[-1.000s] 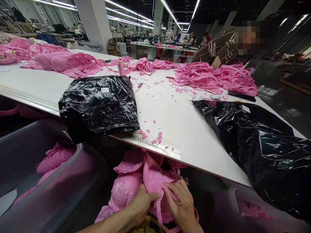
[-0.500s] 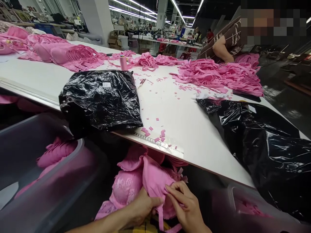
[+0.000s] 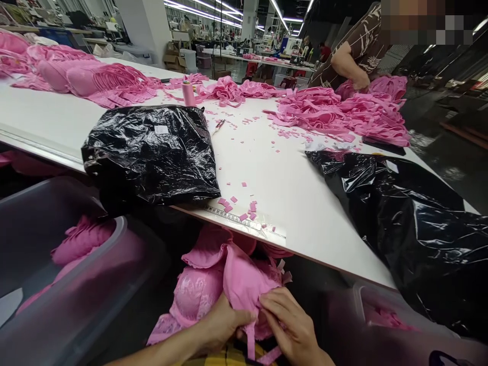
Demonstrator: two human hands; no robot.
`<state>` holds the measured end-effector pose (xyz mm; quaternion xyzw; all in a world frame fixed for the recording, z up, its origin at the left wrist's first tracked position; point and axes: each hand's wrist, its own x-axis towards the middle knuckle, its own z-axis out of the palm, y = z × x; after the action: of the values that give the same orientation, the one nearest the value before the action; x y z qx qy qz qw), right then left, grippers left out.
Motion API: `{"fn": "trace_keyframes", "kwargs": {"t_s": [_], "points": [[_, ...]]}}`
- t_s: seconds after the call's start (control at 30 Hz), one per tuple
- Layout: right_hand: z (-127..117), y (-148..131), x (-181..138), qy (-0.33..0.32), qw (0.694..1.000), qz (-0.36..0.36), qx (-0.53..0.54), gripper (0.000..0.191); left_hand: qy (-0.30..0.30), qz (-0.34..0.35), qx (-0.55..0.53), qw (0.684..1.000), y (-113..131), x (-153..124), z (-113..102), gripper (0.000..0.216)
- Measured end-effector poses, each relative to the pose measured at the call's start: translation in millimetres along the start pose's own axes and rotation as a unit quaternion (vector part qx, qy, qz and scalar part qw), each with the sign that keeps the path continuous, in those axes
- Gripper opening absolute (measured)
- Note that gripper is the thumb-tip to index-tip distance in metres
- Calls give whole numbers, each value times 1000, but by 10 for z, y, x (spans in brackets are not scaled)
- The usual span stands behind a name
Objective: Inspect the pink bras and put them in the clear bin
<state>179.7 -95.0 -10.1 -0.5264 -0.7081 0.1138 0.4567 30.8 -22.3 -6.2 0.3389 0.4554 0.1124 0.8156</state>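
A pink bra (image 3: 244, 279) with a lace-covered cup lies across my lap, below the front edge of the table. My left hand (image 3: 224, 317) is closed on the fabric near the lower middle, thumb on top. At its right edge my right hand (image 3: 287, 317) pinches the cloth between thumb and fingers. A narrow pink strap (image 3: 250, 343) hangs down between my hands. The fingertips of both hands are partly hidden by the cloth. More pink pieces show behind the bra, under the table edge.
On the white table (image 3: 267, 168) lie a black plastic bag (image 3: 152, 157) and another black bag (image 3: 400, 213), a thread spool (image 3: 188, 94), pink scraps and a strap pile (image 3: 324, 112). Grey bins (image 3: 122, 239) flank me. Across the table a person's hand (image 3: 360, 81) touches pink fabric.
My view has shifted slightly. Both hands keep their hold on the bra, with the right fingers lying a little flatter over its edge. The other person's hand has become visible on the pink fabric.
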Motion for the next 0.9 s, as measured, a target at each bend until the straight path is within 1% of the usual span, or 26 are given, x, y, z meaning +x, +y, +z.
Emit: {"fn": "trace_keyframes", "kwargs": {"t_s": [0.07,0.1,0.17,0.23,0.27,0.4,0.47,0.53,0.6,0.67,0.8,0.83,0.9], "points": [[28,-22,42,8,1000,-9,0,34,-27,10,29,999,-35,22,38,20],[58,-30,72,22,1000,2,-2,31,-41,16,39,998,-49,33,54,17],[125,-31,129,57,997,51,-1,23,-54,21,44,997,-60,48,69,17],[166,-11,151,74,992,98,3,15,-40,17,27,999,-42,49,55,20],[166,4,142,70,991,111,1,13,-25,14,12,1000,-26,44,40,21],[74,32,32,39,991,129,-24,21,19,11,-20,1000,34,15,-14,23],[34,11,-1,50,991,122,-21,19,20,6,-15,1000,27,13,-8,23],[37,-20,14,67,993,91,-15,18,7,6,1,1000,-3,25,20,20],[84,-42,68,80,995,58,-14,19,-2,14,26,1000,-33,46,50,17],[153,-39,127,84,995,56,-15,18,-6,19,35,999,-40,64,61,13],[249,27,116,107,986,125,-35,7,7,18,2,1000,34,51,-1,14],[255,46,79,110,983,138,-43,8,17,20,-6,1000,59,37,-23,16],[250,76,-13,98,983,144,-58,16,29,26,-18,999,92,4,-52,20]]}}
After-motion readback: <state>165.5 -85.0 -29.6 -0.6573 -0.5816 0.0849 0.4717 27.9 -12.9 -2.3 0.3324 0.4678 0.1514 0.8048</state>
